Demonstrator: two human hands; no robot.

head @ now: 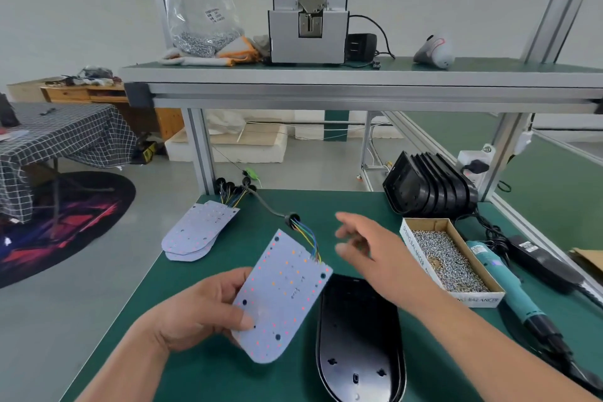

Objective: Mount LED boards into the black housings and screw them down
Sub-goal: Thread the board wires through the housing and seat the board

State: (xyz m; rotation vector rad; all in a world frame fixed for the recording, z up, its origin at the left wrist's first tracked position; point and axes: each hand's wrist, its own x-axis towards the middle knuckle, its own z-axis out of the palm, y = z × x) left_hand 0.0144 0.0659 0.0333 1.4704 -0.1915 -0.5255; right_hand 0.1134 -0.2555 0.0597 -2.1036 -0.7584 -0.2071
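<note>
Left fingers (244,320): thumb pressed on the face of a board (282,297), the rest curled behind it, out of sight. Left hand (202,313) holds the board tilted and clear of the worktop (208,372), lower centre of frame. Right fingers (347,222): spread, loose, holding nothing. Right hand (375,258) hangs in the air at centre, just right of the board's wires (308,238).

Housing (359,336) lies open side up on the worktop, lower centre, just right of the board. The board's corner overlaps its rim in this view; touching or apart, cannot tell. No board in it.

Step, as I judge it: board in hand, not yet seated. Next move calls for matching the board's rounded end to the housing's, laying it flat, and keeping the wires from being trapped under it. Screws only after that.

Outward: box (416,248) of screws (447,261), right of centre. Teal screwdriver (509,284) just beside it. Housing stack (430,186) behind, at right. Board stack (195,232) left of centre.

Hard to make out: right fingertips motion-blurred. Housing's near end cut off by the bottom edge, and its inner screw points are dark and few can be read. Screwdriver tip lost at lower right.
</note>
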